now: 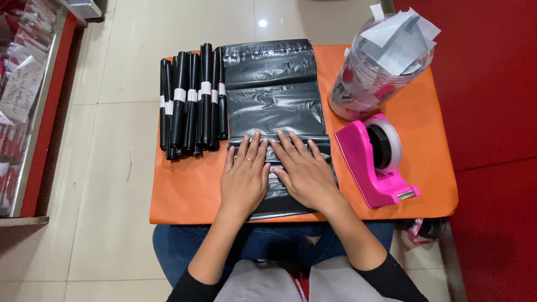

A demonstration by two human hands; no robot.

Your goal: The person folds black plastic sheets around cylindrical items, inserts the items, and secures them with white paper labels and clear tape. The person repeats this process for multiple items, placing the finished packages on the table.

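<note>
Hands rest flat and unclenched, left hand (244,178) beside right hand (305,173), on the black plastic bag (274,95). Its long axis extends straight ahead of the fingers. Both hands press its near portion equally.

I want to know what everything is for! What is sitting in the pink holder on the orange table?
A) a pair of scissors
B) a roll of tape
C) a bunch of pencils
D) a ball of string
B: the pink holder at the right of the orange table carries a round roll of tape, beside the person's right hand lying flat on the black plastic bag.
</note>
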